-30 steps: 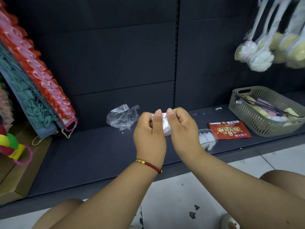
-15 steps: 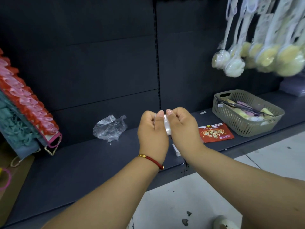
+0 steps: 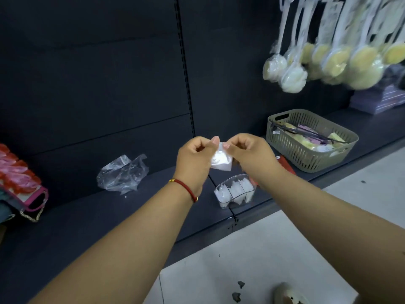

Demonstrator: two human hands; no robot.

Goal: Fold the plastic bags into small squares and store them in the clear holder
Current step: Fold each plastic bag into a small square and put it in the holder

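A small folded white plastic bag (image 3: 221, 161) is held in the air above the dark shelf (image 3: 92, 216). My left hand (image 3: 195, 159) and my right hand (image 3: 249, 155) both pinch its top edge, thumbs close together. Just below and slightly right stands the clear holder (image 3: 235, 189) with several folded white bags inside. A crumpled clear plastic bag (image 3: 122, 174) lies on the shelf to the left of my hands.
A grey slotted basket (image 3: 306, 159) with small items stands on the shelf at right, a red packet (image 3: 287, 165) partly hidden behind my right wrist. Long-handled bath brushes (image 3: 328, 58) hang at upper right. Red and pink goods (image 3: 19, 178) lean at far left.
The camera has swung right and the hands now sit a little apart, showing more of the folded bag. The clear holder has come into view below the hands.
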